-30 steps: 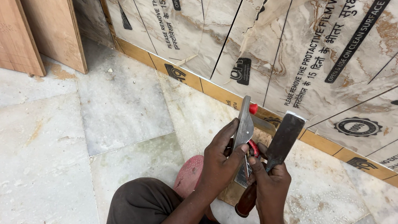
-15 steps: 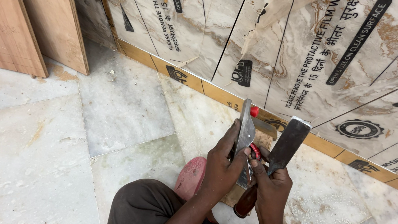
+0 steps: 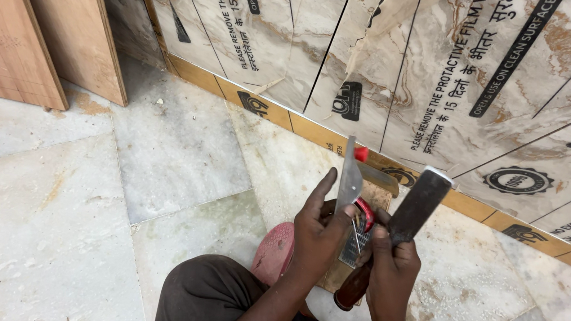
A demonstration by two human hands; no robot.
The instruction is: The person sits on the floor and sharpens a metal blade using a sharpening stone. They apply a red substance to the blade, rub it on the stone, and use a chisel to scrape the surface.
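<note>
Not much has shifted since a second ago: both hands sit in about the same spot, the view has just slid a little so they show slightly lower and more to the left, and the tools are tipped the same way. Going left to right: far left there are two plywood boards (image 3: 35,13) leaning upright, standing on the pale marble floor (image 3: 75,214). Behind everything runs a wall of marble-look panels (image 3: 413,67) with protective film on them, and a yellowish strip (image 3: 270,111) along the bottom edge where it meets the floor. Near the bottom middle you can see the person's knee in dark trousers (image 3: 210,304) and a pinkish sandal (image 3: 274,250) just beside it. The left hand (image 3: 316,233) has its fingers wrapped around a thin flat metal blade (image 3: 350,179) that stands nearly upright, thumb sticking up alongside it, with a red bit (image 3: 361,154) at the top. Just right of that, touching it, the right hand (image 3: 392,264) is closed around a dark flat bar (image 3: 419,206), maybe a sharpening stone, tilted up to the right. A brown wooden handle (image 3: 353,289) pokes down between the two hands, over a small wooden piece on the floor.
</note>
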